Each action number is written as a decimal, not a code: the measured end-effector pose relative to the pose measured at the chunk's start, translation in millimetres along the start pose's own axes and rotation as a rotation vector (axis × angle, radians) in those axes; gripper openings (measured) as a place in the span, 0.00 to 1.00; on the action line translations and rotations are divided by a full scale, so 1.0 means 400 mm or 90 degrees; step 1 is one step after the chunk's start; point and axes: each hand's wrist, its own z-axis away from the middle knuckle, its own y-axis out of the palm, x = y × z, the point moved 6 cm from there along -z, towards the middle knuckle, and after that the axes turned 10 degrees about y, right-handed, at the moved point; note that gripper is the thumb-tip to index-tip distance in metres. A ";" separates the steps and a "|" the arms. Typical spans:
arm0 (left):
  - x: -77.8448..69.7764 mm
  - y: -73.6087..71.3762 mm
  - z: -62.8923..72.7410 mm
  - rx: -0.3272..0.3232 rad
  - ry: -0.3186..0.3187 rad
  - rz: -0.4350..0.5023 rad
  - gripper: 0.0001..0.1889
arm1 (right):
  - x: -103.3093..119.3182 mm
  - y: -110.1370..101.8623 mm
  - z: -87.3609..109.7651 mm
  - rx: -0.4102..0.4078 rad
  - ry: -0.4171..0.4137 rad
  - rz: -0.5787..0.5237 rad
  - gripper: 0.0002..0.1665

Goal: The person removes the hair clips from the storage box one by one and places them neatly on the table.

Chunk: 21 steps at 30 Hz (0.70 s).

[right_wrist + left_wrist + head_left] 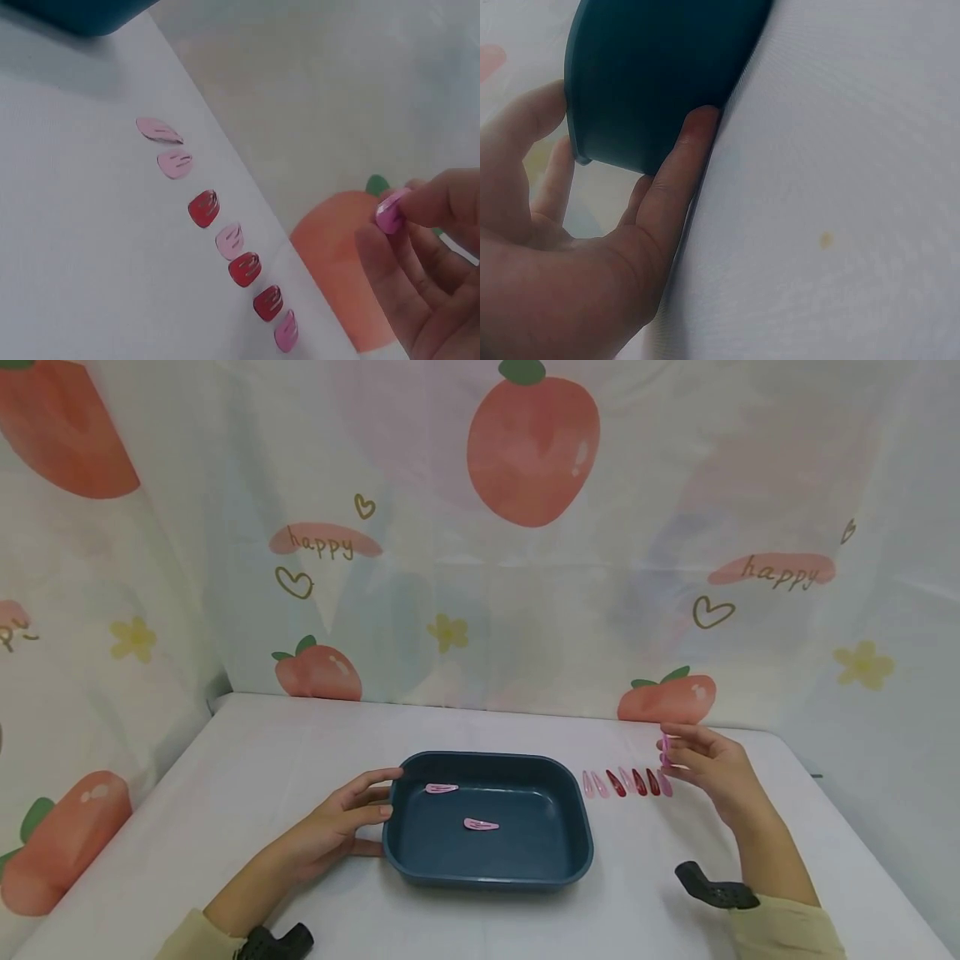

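A dark blue rectangular tray (pixel 491 860) stands on the white table, with two pink hair clips (pixel 481 824) lying apart inside it. My left hand (pixel 330 827) touches the tray's left end with spread, fairly straight fingers; the left wrist view shows fingertips against the rim and outer wall (pixel 660 67). Right of the tray, my right hand (pixel 705 768) pinches a bright pink hair clip (pixel 390 212) between thumb and fingers, raised above the table. Below it lies a row of several hair clips, including a dark red one (pixel 268 303) and a pink one (pixel 286 331).
The white table (pixel 337 918) reaches back to a fabric backdrop (pixel 525 585) printed with fruit, hearts and flowers. The clip row starts just beyond the tray's right side. Each wrist carries a black strap device (pixel 716 889).
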 end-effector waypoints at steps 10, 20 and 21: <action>0.001 -0.001 -0.002 -0.004 -0.004 -0.002 0.30 | -0.057 -0.013 -0.015 -0.052 0.061 0.121 0.30; 0.007 -0.006 -0.003 -0.006 -0.006 -0.003 0.31 | -0.085 -0.018 -0.021 -0.068 0.082 0.183 0.27; 0.007 -0.007 -0.003 -0.007 -0.006 -0.004 0.31 | -0.086 -0.018 -0.021 -0.066 0.082 0.190 0.27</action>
